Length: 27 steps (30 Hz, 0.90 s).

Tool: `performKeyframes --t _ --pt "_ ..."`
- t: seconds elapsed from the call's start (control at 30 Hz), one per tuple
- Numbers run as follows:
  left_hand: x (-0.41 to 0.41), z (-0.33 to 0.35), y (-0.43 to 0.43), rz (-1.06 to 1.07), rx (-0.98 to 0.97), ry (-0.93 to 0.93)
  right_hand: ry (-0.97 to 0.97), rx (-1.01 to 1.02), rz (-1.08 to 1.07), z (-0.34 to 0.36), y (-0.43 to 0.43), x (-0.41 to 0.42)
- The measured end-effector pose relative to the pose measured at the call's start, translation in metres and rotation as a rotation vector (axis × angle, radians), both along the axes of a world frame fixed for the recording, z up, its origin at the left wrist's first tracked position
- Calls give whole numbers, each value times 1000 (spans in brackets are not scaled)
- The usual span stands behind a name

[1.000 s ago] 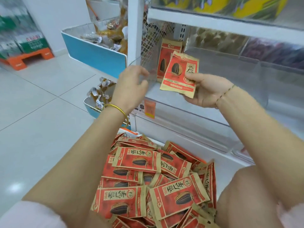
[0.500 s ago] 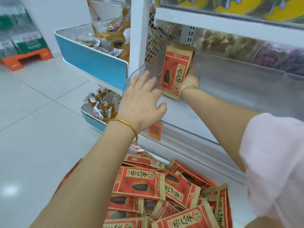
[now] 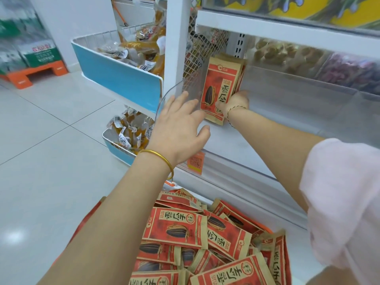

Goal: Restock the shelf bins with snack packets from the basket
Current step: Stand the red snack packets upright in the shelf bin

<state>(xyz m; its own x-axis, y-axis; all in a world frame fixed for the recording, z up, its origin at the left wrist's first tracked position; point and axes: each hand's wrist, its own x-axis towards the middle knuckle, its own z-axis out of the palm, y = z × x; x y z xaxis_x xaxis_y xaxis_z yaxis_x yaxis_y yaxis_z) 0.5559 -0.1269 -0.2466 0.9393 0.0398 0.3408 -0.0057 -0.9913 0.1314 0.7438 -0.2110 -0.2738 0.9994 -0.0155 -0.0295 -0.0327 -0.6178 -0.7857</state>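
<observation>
Several red-and-tan sunflower seed packets (image 3: 174,225) lie heaped in the orange basket (image 3: 88,214) at the bottom of the view. In the clear shelf bin (image 3: 236,145), a small stack of the same packets (image 3: 220,83) stands upright against the mesh back corner. My right hand (image 3: 236,101) reaches deep into the bin and grips the lower right edge of that stack. My left hand (image 3: 178,128) is open with fingers spread, resting at the bin's curved clear front wall (image 3: 174,93) and holding nothing.
A white shelf post (image 3: 176,48) rises left of the bin. Two blue-fronted wire baskets (image 3: 123,75) (image 3: 115,145) of yellow snack packs stand further left. An orange price tag (image 3: 195,162) hangs on the shelf edge. Neighbouring bins (image 3: 287,54) hold other snacks. Tiled floor lies to the left.
My right hand carried the packets from in front of the shelf into the bin and stood them upright at the back. My left hand opened and moved to the bin's front wall.
</observation>
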Motion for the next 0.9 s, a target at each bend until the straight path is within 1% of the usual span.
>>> performKeyframes --t 0.13,0.17,0.23,0.3,0.37,0.4,0.47,0.53,0.57,0.63,0.7,0.73,0.8,0.9 --pt "-9 1 -1 -15 -22 -11 61 -1 14 12 -7 -13" --pt "-12 0 -2 -21 -27 -22 81 35 32 19 -10 -23" --pt "-21 -1 -7 -40 -49 -64 20 116 77 37 -21 -53" --pt "-34 -3 -11 -42 -73 -149 -97 130 199 56 -38 -102" --pt "-52 -5 -15 24 -100 -260 -212 154 380 71 -58 -159" --pt "-62 -7 -16 86 -124 -301 -227 168 476 73 -68 -184" --pt "-80 -11 -16 205 -210 -298 -153 117 660 65 -84 -223" --pt "-93 -20 -12 262 -288 -175 -19 -51 823 38 -89 -245" --pt "-98 -28 -10 274 -293 -67 47 -168 898 20 -87 -250" --pt "-107 -46 -6 284 -254 238 128 -423 1004 -24 -79 -252" --pt "-112 -66 -3 263 -148 550 132 -618 1052 -67 -72 -247" --pt "-114 -76 -2 257 -93 678 114 -666 1055 -85 -70 -245" --pt "-116 -87 -1 267 -30 845 63 -707 1035 -112 -66 -245" --pt "-119 -97 2 335 -93 976 1 -775 980 -135 -62 -251"
